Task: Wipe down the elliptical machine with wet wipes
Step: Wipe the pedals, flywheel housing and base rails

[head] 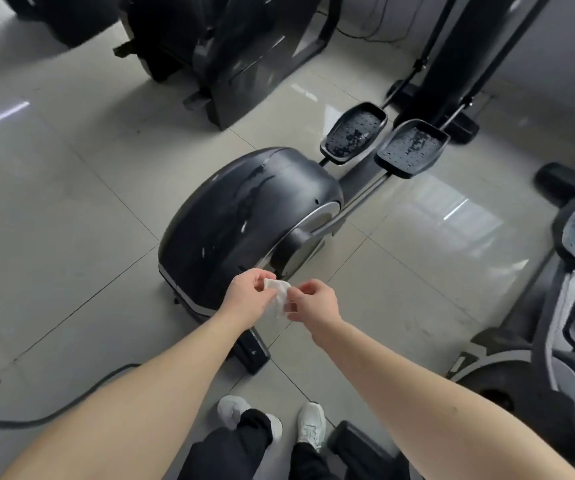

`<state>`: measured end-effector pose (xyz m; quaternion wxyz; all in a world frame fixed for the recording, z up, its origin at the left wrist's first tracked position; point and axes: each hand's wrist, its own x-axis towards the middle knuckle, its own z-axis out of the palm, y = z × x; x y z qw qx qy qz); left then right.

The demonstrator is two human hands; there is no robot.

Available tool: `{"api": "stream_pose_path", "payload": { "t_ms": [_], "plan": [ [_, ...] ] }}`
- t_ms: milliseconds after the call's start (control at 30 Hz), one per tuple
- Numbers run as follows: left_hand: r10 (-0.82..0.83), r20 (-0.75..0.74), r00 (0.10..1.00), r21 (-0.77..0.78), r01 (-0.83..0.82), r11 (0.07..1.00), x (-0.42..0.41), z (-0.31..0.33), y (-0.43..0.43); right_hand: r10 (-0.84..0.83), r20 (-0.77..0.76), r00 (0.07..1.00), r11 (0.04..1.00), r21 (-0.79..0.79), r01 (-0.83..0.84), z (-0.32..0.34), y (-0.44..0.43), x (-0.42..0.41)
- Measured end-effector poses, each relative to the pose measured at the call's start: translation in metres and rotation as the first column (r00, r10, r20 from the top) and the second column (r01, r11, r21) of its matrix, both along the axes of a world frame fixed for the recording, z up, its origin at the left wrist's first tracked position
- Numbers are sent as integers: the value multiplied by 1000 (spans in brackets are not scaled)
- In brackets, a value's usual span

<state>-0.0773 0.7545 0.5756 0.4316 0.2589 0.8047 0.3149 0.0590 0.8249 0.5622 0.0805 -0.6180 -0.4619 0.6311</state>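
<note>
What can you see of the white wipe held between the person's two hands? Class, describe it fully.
The wet wipe is a small, white, thin sheet, crumpled and partly bunched rather than spread flat. It is held in the air, seen against the lower end of the elliptical's dark wheel housing. The left hand pinches its upper left part; the right hand pinches its right edge. Its lower part droops between them.

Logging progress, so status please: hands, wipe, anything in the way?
Left hand and right hand both pinch small crumpled white wet wipe. Wipe held in air near rounded dark grey plastic flywheel housing, not wiping. Nothing blocking the housing.
</note>
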Motion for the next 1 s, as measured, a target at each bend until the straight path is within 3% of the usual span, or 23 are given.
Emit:
{"api": "stream_pose_path", "payload": {
  "t_ms": [67,133,267,433,533,667,767,900,1000],
  "plan": [
    [-45,-12,999,-22,45,999,18,0,3,-147,-160,976,974,-197,114,-6,-5,12],
    [-107,-19,994,-48,106,993,30,-4,6,-224,-234,946,949,-275,157,-15,-7,21],
    [-141,73,987,-26,143,989,35,-11,15,-345,-261,901,921,-280,272,-32,-8,26],
    [-174,57,983,36,173,984,14,-29,31,-419,-179,890,902,-198,384,-61,3,11],
    [-182,-238,954,102,211,972,-4,-49,43,-498,-129,858,867,-100,488,-80,15,3],
    [-259,-581,771,179,432,884,-20,-89,71,-573,-136,808,803,103,586,-110,48,-19],
    [-270,-678,683,186,515,837,-23,-131,80,-528,-211,823,784,252,568,-133,67,-43],
    [-65,-794,604,337,527,780,-19,-175,77,-409,-396,822,772,330,543,-166,62,-66],
    [87,-833,546,442,563,698,-26,-195,84,-230,-463,856,760,464,455,-197,50,-72]
  ]
}}
